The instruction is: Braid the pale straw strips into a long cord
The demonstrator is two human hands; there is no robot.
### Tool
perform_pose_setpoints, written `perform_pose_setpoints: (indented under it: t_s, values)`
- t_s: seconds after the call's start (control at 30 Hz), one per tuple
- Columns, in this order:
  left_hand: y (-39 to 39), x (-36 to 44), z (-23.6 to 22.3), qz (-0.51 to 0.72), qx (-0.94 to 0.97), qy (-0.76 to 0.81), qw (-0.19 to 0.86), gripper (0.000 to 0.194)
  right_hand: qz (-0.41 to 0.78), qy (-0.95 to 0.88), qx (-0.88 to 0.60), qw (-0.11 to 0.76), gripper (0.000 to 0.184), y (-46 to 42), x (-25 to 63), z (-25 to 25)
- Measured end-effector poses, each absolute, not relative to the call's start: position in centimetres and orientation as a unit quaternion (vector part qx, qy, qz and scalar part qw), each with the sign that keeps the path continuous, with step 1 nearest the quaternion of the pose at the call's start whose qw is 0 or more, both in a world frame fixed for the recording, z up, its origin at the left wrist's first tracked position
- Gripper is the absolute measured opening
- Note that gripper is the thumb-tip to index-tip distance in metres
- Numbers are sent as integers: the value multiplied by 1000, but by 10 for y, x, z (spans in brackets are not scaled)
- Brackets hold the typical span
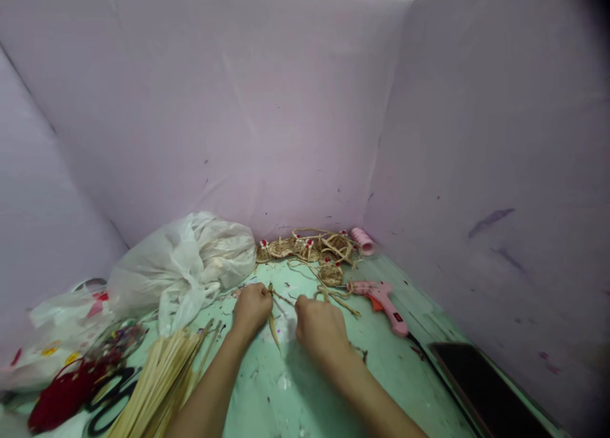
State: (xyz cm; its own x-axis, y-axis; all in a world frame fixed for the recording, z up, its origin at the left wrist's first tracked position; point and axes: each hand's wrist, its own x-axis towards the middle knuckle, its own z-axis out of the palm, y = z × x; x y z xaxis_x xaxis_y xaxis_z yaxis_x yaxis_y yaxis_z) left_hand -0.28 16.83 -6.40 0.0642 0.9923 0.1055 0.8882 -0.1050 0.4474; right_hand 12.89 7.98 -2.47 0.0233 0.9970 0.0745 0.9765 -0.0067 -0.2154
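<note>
My left hand is closed, its thumb and fingers pinching dried plant fibre at the middle of the table. From that pinch a thin twisted straw cord stretches across to my right hand, which is closed on its other end. A loose flat strip of the same straw hangs below my left fingertips. Just beyond my right hand lie a small coil of braided cord and some loose cord ends. The fingertips of my right hand are partly hidden.
A pink glue gun lies right, near a dark phone-like slab. Braided pieces with red and white beads and a pink thread spool sit at the back wall. Left are a plastic bag, straw bundle and black-handled scissors.
</note>
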Motion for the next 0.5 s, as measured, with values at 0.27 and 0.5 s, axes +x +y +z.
perform_pose_setpoints:
  t_s: [0.27,0.5]
  values:
    - [172,0,-71,253,659,661,253,14,-13,-672,-722,165,29,130,146,-30]
    - [161,-1,-60,283,602,641,383,12,145,-678,-632,346,21,146,127,-40]
